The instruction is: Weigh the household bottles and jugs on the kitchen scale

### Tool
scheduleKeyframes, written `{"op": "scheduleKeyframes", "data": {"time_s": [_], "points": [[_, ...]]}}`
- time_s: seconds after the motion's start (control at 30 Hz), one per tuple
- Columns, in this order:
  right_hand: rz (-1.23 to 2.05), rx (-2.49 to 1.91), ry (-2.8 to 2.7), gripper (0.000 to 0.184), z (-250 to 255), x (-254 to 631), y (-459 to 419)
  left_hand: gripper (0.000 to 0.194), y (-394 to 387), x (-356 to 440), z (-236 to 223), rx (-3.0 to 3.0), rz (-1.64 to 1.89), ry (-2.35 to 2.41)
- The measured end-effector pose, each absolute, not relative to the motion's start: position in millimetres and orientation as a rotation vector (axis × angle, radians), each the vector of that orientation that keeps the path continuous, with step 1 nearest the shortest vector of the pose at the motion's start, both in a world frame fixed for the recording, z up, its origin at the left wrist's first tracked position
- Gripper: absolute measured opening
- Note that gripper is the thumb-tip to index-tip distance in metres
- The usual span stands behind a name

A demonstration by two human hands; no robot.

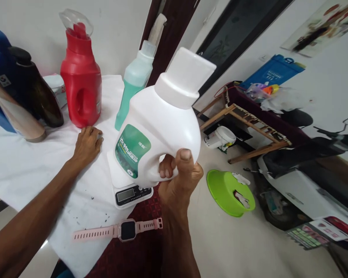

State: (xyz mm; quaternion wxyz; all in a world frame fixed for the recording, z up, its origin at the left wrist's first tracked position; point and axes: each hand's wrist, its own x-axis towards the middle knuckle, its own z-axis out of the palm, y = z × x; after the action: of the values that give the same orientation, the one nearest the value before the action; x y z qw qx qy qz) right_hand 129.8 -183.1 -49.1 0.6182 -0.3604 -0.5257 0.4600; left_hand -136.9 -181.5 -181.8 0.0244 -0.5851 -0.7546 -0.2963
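My right hand (179, 177) is closed round the handle of a white laundry detergent bottle (174, 127) with a green label and a white cap. The bottle tilts to the right, in front of a white digital kitchen scale (133, 197); whether its base touches the scale is hidden. My left hand (88, 144) rests palm down on the white cloth (60, 154), holding nothing, its fingers slightly bent and apart. Just beyond it stands a red detergent bottle (82, 85). A bottle of green liquid (133, 81) stands behind the white one.
A pink-strapped smartwatch (128, 230) lies near the front edge. Dark and blue bottles (31, 85) stand at the left beside a tan tube (20, 112). On the floor are a green basin (229, 193) and a white bucket (220, 137); a scooter (307, 185) stands at right.
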Motion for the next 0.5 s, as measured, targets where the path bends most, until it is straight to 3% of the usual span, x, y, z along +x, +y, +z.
{"op": "scheduleKeyframes", "data": {"time_s": [0.23, 0.5], "points": [[0.803, -0.846, -1.131, 0.057, -42, 144, -129, 0.025, -181, -136, -180, -1.818, -0.865, -2.318], [0.418, -1.029, -1.034, 0.056, -69, 176, -9, 0.03, -178, -134, -183, -1.794, -0.802, -2.288]]}}
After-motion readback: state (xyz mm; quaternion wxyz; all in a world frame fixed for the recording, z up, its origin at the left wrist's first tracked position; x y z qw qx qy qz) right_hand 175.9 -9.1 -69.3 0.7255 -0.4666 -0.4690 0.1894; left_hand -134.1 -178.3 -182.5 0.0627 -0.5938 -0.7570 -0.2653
